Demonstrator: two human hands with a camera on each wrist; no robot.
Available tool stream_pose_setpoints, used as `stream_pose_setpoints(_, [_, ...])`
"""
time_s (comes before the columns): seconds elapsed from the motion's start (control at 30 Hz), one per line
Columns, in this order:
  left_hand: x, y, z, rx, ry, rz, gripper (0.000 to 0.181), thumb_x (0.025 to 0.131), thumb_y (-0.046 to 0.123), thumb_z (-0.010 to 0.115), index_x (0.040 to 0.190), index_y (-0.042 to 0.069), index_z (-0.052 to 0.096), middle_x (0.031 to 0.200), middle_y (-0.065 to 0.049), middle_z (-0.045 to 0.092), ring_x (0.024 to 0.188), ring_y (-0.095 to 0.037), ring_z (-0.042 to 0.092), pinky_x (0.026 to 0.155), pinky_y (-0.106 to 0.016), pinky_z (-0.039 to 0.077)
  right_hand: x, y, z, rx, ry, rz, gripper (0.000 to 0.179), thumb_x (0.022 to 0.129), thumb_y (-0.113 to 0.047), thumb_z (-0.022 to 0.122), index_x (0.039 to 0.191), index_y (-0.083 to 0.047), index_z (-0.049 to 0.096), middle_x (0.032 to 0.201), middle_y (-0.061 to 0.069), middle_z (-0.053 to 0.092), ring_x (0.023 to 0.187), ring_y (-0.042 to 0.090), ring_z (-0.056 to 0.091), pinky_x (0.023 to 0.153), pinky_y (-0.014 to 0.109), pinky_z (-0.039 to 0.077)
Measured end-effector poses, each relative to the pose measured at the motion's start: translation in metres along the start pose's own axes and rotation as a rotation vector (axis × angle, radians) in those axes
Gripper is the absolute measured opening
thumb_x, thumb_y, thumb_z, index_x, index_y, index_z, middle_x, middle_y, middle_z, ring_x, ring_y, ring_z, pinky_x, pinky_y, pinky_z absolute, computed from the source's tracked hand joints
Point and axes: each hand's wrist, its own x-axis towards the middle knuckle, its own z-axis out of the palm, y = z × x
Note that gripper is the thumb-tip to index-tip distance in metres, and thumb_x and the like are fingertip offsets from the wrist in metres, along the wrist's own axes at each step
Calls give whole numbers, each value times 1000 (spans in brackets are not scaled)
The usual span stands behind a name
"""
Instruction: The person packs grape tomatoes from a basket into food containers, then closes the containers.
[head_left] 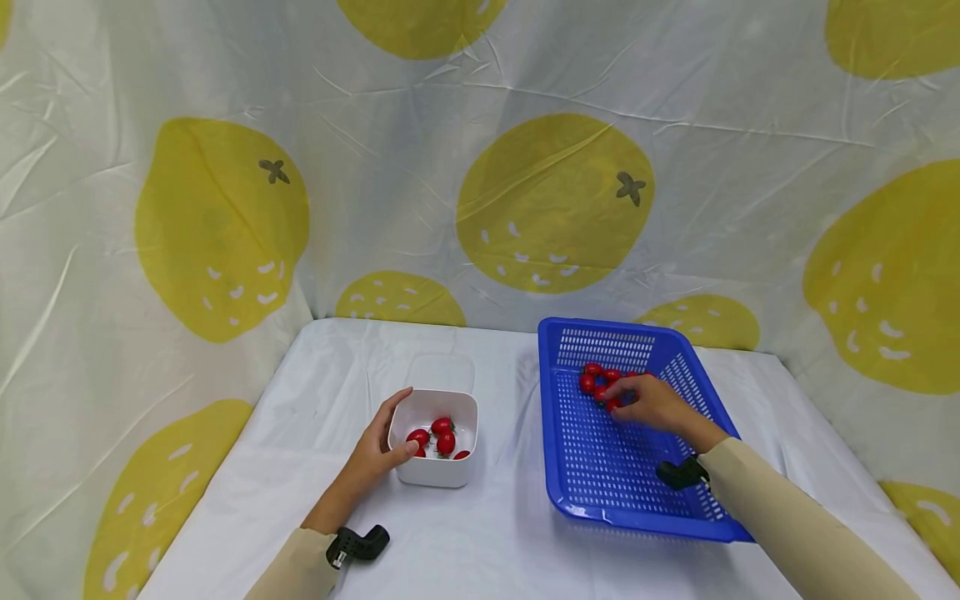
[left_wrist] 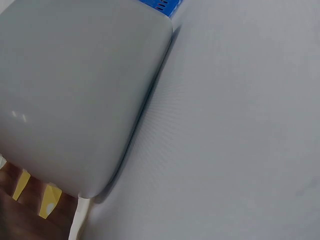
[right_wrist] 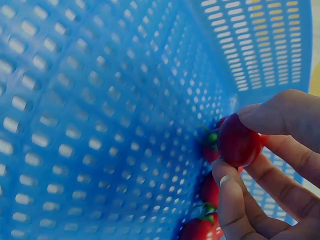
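Note:
My left hand [head_left: 381,437] holds a square white container [head_left: 433,473] by its left side, the thumb at the near rim and the fingers along the outer wall. Several red cherry tomatoes [head_left: 442,427] lie inside it. In the left wrist view the container's smooth wall [left_wrist: 80,95] fills the upper left, above the fingers. My right hand [head_left: 651,404] is inside a blue plastic basket [head_left: 555,467], over a group of cherry tomatoes [head_left: 587,383] in its far part. The right wrist view shows a cherry tomato [right_wrist: 237,142] pinched between thumb and fingers, more tomatoes behind it.
A clear, flat lid-like piece [head_left: 442,367] lies just behind the white container. A white cloth [head_left: 502,533] covers the table. Behind it hangs a curtain [head_left: 390,200] with large yellow lemons. The basket's raised slotted walls surround the right hand.

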Motion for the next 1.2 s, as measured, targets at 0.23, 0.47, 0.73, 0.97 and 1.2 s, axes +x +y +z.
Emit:
stream_pose_setpoints(0.23, [0, 5, 1, 13, 8, -23, 77, 83, 10, 65, 151, 11, 27, 156, -12, 24, 145, -35, 8, 108, -67, 6, -1, -19, 0, 5, 17, -39, 26, 80, -12, 76, 106, -8, 73, 109, 16, 66, 91, 31, 58, 75, 40, 55])
stream_pose_setpoints(0.47, [-1, 8, 1, -3, -2, -26, 76, 84, 11, 63, 151, 12, 27, 155, -14, 25, 144, -38, 14, 106, -68, 12, -2, -38, 4, 87, -1, -67, 30, 81, -12, 77, 110, -10, 71, 114, 18, 64, 97, 35, 62, 77, 41, 57])
stream_pose_setpoints(0.73, [-2, 26, 2, -9, -11, -13, 75, 85, 11, 63, 150, 7, 27, 154, -19, 25, 142, -44, 15, 104, -70, 14, -2, -55, 4, 165, 23, -103, 30, 83, -15, 75, 112, -12, 70, 112, 14, 65, 93, 27, 66, 76, 38, 57])
stream_pose_setpoints(0.97, [-1, 7, 1, -2, -8, -15, 77, 85, 12, 64, 151, 11, 25, 155, -11, 25, 143, -36, 16, 107, -65, 18, -3, -78, 4, 170, 61, -157, 32, 84, -17, 76, 114, -12, 69, 107, 6, 68, 93, 22, 65, 79, 34, 56])
stream_pose_setpoints(1.2, [0, -2, 0, -5, -8, -1, 76, 85, 16, 65, 151, 19, 28, 156, -5, 24, 146, -33, 11, 108, -66, 12, -6, -105, 4, 238, 71, -237, 34, 84, -17, 76, 116, -11, 68, 109, 7, 69, 92, 20, 68, 77, 29, 57])
